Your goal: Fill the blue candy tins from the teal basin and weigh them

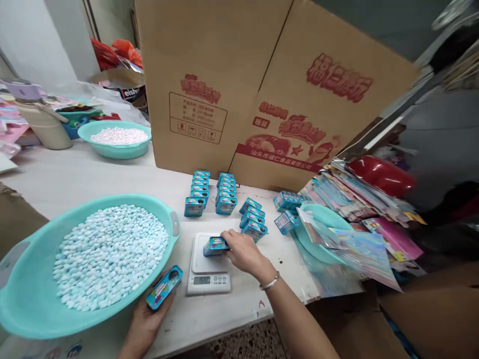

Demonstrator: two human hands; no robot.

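My left hand [149,319] holds a blue candy tin [164,287] tilted beside the rim of a large turquoise basin [30,311]. Pale blue and white candies [112,254] fill much of that basin. With its fingers closed on one end, my right hand [243,249] grips a second blue tin [214,246]. That tin is at the plate of a white digital scale [196,264], whose display [202,280] is lit but hard to read. Behind the scale stand rows of similar blue tins [194,206], and a shorter row [254,230] is close to my right hand.
A big cardboard carton [239,65] stands upright at the back of the table. Smaller basin [116,151] with pinkish candies is at back left, near a beige jug [45,122]. At right, a turquoise basin [314,247] bears shiny packaging sheets beside a red bowl [381,174].
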